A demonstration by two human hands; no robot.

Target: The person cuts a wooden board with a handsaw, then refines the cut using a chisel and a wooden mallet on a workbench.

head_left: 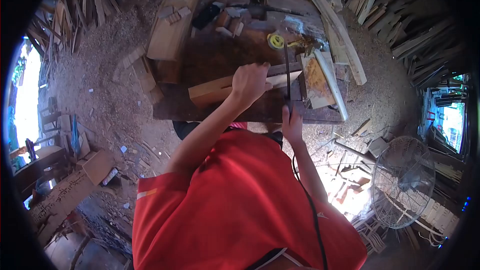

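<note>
My left hand [249, 84] presses down on a light wooden block [212, 91] that lies across the dark workbench [210, 60]. My right hand [291, 124] grips the handle of a hand saw [287, 72], whose thin dark blade runs away from me across the right end of the block. Both arms reach forward from my red shirt. A black cord hangs down my right side.
A yellow tape measure [275, 40], small wood offcuts [227, 20] and planks [172, 20] lie on the bench. A long pale board [336, 77] rests at its right edge. Sawdust covers the floor; timber stacks surround the bench. A standing fan [402, 182] is at my right.
</note>
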